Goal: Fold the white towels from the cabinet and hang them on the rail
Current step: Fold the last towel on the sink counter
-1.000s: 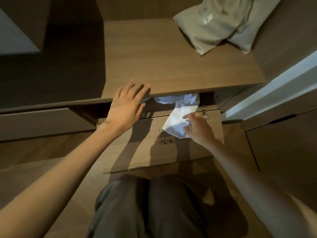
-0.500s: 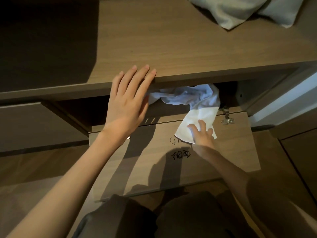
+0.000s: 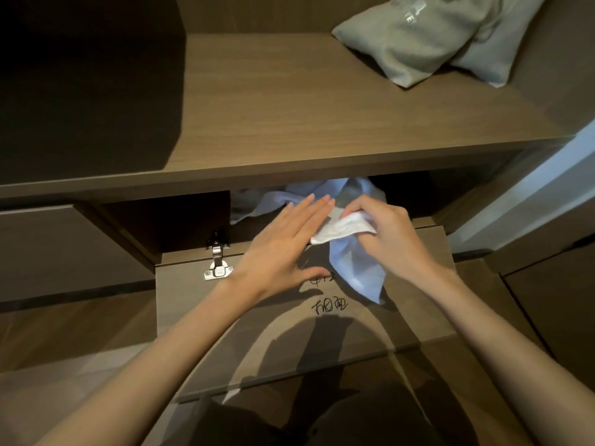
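Observation:
A white towel [image 3: 357, 268] spills out of the low cabinet compartment [image 3: 322, 194] and drapes over the flap door [image 3: 257, 329], which is folded down. More crumpled white cloth [image 3: 270, 204] lies inside the opening, partly hidden under the shelf. My right hand [image 3: 386, 236] grips a bunched part of the towel above the door. My left hand [image 3: 283, 249] hovers flat beside it, fingers straight, fingertips at the towel's edge. No rail is in view.
A wooden shelf [image 3: 322, 123] juts out just above the opening, with grey fabric bags [image 3: 428, 37] at its back right. A metal hinge [image 3: 218, 265] sits at the door's left end, handwriting [image 3: 328, 305] on the door. My knees [image 3: 322, 423] are below.
My left hand left the shelf edge and came down beside the towel. My right hand went from resting on the hanging towel to gripping a bunch of it and lifting it.

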### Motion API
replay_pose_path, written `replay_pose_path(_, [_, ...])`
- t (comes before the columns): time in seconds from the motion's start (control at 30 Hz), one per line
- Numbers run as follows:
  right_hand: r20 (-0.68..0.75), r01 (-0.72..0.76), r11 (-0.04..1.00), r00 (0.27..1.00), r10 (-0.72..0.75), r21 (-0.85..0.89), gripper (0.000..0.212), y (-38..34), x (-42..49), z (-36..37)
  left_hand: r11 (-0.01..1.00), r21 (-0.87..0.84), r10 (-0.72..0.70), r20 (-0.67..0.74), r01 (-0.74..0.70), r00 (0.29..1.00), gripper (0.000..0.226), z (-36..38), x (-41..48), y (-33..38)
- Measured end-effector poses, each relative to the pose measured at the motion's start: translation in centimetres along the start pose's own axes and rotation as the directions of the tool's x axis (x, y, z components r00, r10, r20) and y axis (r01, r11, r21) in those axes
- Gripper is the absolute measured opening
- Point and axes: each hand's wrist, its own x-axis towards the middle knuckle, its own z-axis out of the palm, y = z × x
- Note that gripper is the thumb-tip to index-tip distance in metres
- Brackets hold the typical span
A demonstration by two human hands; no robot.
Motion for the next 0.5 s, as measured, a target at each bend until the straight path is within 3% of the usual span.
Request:
replay_pose_path(0.13, [0.028,-0.024,0.997,0.999,0.021,0.080,0.021,-3.0,0.4,-2.1,0.930,-0.340,-0.171,-0.067,0.139,0.983,0.036,-0.3,1.3,1.3])
replay_pose_path(0.4, [0.128,-0.227,0.965,0.969,0.210,0.130,0.020,-11.9,2.3,-12.1,0.726,-0.552,-0.353,0.213,0.410,0.911,0.017,-12.0,3.5,5.9])
replay_pose_path(0.5, [0.160,-0.256,0.958,0.959,0.235,0.128,0.027,-16.3,4.0,-17.5,0.538,-0.663,-0.482,0.264,0.520,0.836,0.017,-17.6,4.9,7.8])
